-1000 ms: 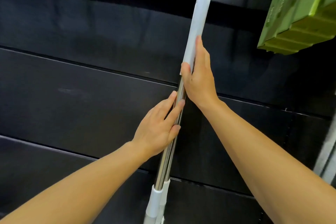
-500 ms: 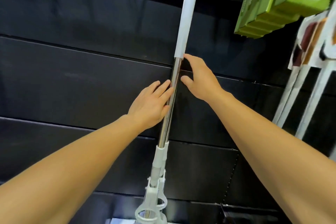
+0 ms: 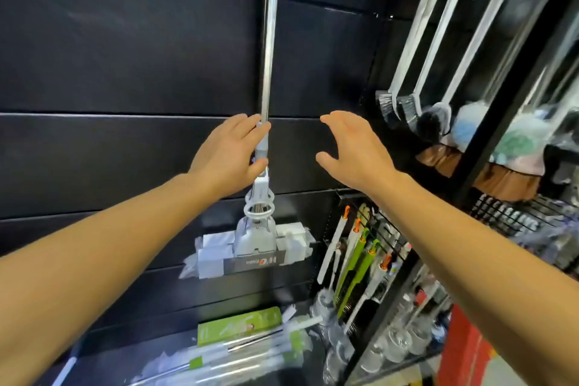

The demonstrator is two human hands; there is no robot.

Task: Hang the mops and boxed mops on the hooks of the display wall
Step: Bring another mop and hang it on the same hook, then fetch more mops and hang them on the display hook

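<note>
The squeeze mop (image 3: 268, 78) hangs upright against the black slat wall (image 3: 125, 56). The left hand (image 3: 230, 152) lightly touches its lower pole with relaxed fingers; the right hand (image 3: 355, 150) hovers beside it, spread, holding nothing.

A sponge mop (image 3: 268, 78) with a steel shaft is hanging upright at frame centre against the black display wall (image 3: 109, 56), its wrapped head (image 3: 250, 252) below. Green boxed mops (image 3: 239, 324) are lying at bottom centre.
</note>
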